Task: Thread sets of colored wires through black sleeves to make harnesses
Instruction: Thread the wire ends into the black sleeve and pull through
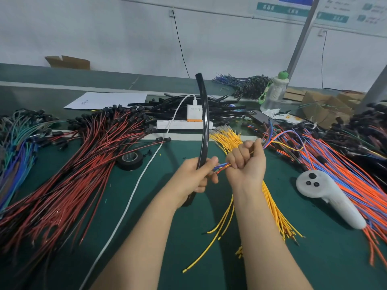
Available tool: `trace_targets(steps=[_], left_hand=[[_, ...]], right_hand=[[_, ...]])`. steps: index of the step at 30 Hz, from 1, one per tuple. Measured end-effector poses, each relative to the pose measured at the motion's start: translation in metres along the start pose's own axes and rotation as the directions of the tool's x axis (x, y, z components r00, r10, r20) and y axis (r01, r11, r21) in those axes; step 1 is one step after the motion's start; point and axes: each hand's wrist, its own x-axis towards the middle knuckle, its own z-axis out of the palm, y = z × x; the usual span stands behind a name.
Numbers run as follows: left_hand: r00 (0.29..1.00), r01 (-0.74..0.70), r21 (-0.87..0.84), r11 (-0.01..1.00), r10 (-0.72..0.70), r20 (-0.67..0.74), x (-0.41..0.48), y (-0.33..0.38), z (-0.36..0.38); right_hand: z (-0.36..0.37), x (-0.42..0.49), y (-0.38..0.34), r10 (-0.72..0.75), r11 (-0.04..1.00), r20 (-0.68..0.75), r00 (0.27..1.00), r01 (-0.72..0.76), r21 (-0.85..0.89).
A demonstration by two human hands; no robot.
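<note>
My left hand [195,176] grips a long black sleeve [204,120] that curves up and away over the green mat. My right hand [247,162] is closed round a small bundle of colored wires [282,141], blue, orange and yellow. The wire ends [219,166] poke out of my fist toward the left hand, close to the sleeve. The sleeve's lower end [188,200] shows below my left wrist. A pile of yellow wires [228,139] lies under my right hand.
Red-black wires [83,168] fan across the left. Orange and blue wires [345,176] lie right, beside a white controller [326,197]. A tape roll [129,160], white cable [134,195], power strip [182,124], spare black sleeves [222,105] and a bottle [274,91] sit behind.
</note>
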Motion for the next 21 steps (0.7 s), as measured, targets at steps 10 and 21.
trace_targets(steps=[10, 21], left_hand=[[0.957, -0.041, -0.277, 0.960, 0.117, 0.266, -0.008, 0.000, 0.001], [0.959, -0.096, -0.400, 0.912, 0.192, 0.207, -0.004, 0.000, 0.011]], right_hand=[[-0.002, 0.002, -0.008, 0.078, 0.921, 0.030, 0.997, -0.083, 0.381], [0.007, -0.004, 0.000, 0.116, 0.915, 0.059, 0.991, -0.130, 0.382]])
